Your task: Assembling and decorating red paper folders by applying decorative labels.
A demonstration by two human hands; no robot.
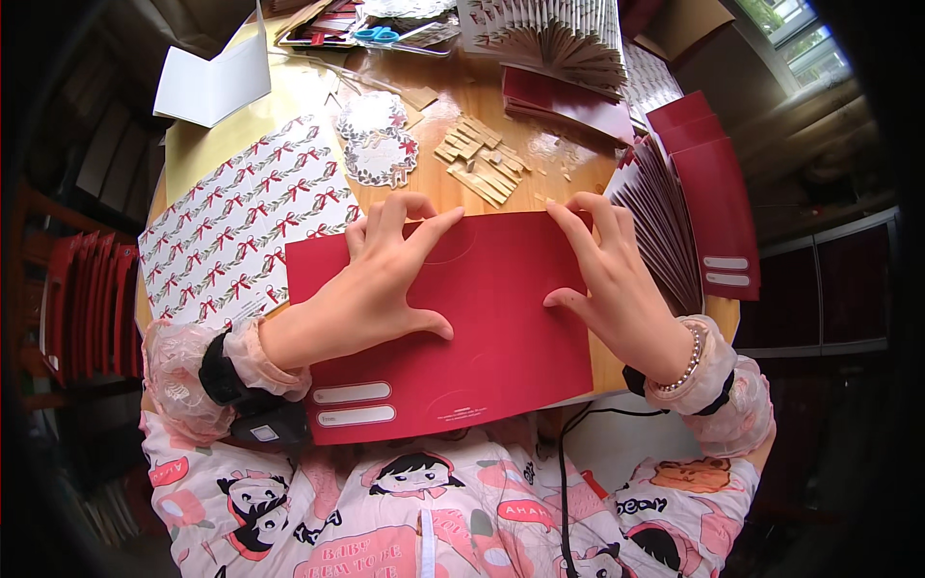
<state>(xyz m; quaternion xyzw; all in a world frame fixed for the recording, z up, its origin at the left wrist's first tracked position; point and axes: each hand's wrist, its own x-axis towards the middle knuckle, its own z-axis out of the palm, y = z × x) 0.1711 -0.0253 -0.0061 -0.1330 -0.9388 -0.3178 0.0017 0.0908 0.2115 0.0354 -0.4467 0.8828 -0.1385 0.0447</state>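
A large dark-red card [501, 318] with two white label boxes at its lower left lies flat before me, its near edge reaching over the table edge above my lap. My left hand [385, 260] holds it at the far edge, the fingers bent along that edge and the thumb on the red face. Opposite it, my right hand [612, 275] has its fingertips at the far edge near the right corner, thumb resting on the card. What the fingertips do behind the edge is hidden.
Left of the card lies a ribbon-and-garland patterned sheet [251, 226]. Beyond are wreath-shaped cutouts [378, 144] and tan strips [479, 159]. Red folded cards [708, 202] fan out at right; a white folded card [214, 82] stands far left. Blue-handled scissors [376, 35] lie at the back.
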